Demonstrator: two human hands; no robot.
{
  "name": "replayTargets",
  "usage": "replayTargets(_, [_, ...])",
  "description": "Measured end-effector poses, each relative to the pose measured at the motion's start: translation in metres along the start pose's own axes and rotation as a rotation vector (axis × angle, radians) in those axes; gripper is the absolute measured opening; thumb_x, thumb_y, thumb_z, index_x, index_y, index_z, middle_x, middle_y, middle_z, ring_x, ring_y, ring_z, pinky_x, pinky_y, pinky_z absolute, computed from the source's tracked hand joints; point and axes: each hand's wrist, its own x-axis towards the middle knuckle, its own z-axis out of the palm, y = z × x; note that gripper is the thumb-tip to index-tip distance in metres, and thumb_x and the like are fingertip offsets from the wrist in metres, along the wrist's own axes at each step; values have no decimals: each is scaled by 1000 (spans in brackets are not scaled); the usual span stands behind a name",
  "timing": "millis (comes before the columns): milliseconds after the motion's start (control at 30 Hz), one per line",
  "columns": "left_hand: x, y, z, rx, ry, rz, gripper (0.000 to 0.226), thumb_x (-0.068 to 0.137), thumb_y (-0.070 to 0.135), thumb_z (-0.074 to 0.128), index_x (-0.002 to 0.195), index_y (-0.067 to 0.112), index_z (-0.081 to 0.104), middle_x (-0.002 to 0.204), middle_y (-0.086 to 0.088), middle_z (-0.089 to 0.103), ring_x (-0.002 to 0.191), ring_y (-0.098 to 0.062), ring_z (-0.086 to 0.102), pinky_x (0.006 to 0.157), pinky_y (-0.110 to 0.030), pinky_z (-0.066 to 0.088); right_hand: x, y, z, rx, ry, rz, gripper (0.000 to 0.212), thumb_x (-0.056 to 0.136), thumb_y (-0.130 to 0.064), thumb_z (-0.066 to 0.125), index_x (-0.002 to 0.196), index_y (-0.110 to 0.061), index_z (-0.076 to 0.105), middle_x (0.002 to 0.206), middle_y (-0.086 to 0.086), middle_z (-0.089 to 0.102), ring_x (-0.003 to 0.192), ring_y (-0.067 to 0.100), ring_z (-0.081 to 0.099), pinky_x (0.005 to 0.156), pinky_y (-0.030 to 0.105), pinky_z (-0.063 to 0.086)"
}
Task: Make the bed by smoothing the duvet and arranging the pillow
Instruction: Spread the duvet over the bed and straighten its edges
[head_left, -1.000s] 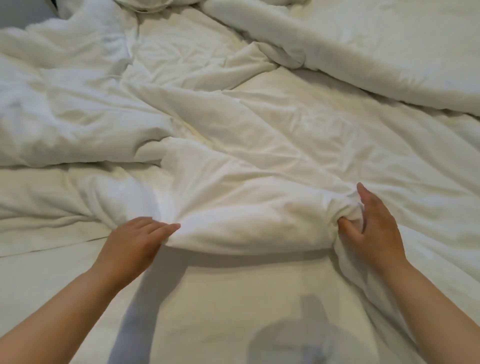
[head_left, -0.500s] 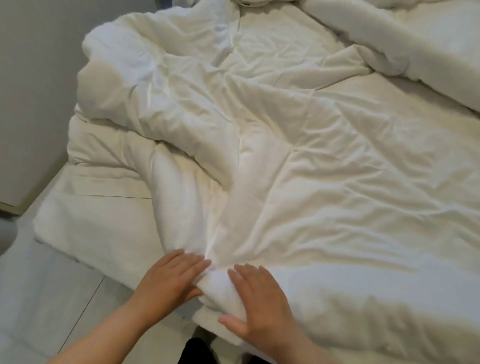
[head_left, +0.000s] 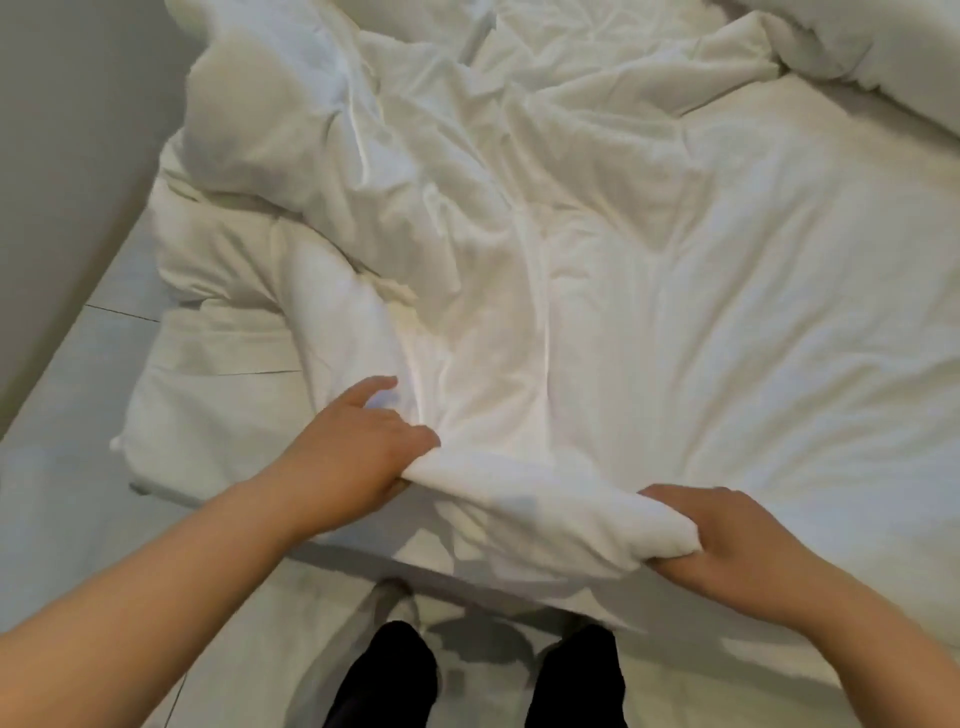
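Duvet (head_left: 597, 322), white, rumpled, near edge pinched in grip of left hand (head_left: 358, 452) and right hand (head_left: 737, 545)

Left hand (head_left: 358, 452) pinching, index extended, right hand (head_left: 727, 540) fingers (head_left: 685, 494) curled tight, bare forearms extended forward

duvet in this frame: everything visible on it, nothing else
The duvet is plain white, soft, padded cloth. It is heavily creased and bunched in thick folds toward the far left, and flatter on the right. It lies spread over the mattress, leaving the near left corner uncovered. Its near edge is gathered into a thick roll at the bed's near side: the left hand grips one end, the right hand the other.
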Motion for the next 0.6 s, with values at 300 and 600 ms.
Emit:
replayTargets(300, [-70, -31, 33, -208, -181, -164, 30, 87, 47, 34, 100, 28, 53, 88, 14, 71, 87, 1, 60, 92, -23, 32, 53, -56, 68, -120, -71, -19, 96, 65, -68, 36, 147, -28, 9, 155, -9, 15, 141, 7, 19, 106, 11, 11])
replayTargets(600, [-85, -132, 7, -633, 359, -1389, 48, 96, 16, 41, 142, 9, 31, 151, -13, 27, 138, -29, 27, 111, -38, 22, 156, -166, 80, 90, 137, -54, 113, 45, -74, 11, 147, -26, 7, 157, -6, 11, 144, 13, 11, 117, 29, 9])
